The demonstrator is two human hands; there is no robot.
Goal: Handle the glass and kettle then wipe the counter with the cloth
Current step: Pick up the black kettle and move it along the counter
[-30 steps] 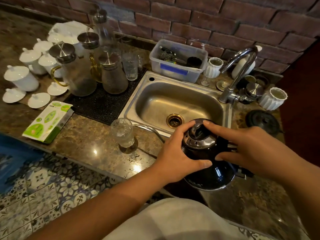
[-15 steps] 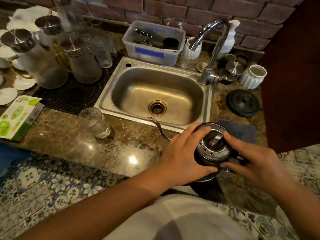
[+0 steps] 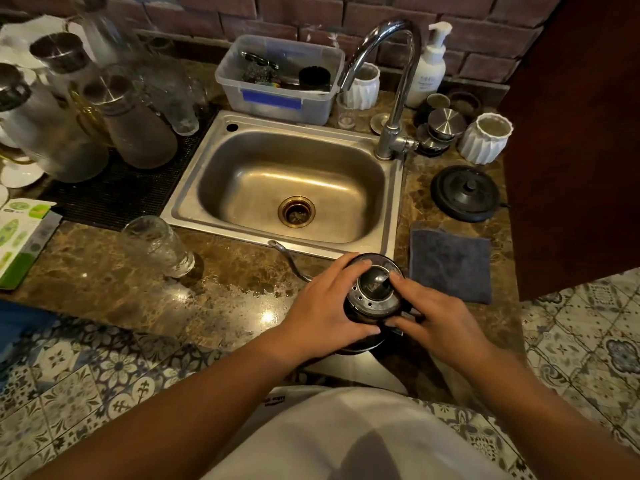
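A: What's different from a second ago?

B: The kettle (image 3: 372,299) has come down and toward the front of the desk (image 3: 214,299). It now seems to sit near the front edge, just short of the sink rim (image 3: 332,249). Left hand (image 3: 323,311) curls round its left side; right hand (image 3: 434,315) has its fingers (image 3: 398,282) on the lid knob and its thumb low on the body. Both hands hold the kettle.

A: So the kettle part is nearly done?

B: I'd judge so: setting down or seating the lid. Wiping hasn't started.

A: Where are the other things?

B: The glass (image 3: 157,245) stands well left of the left fingers, beyond the thin spout (image 3: 284,252). The grey cloth (image 3: 450,265) lies flat just right of the right fingers, slightly farther back.

A: Room to move?

B: The wet patch (image 3: 242,289) left of the left hand is open. The spout points that way and could catch a sweep. The desk edge runs close under both wrists, so little margin there.
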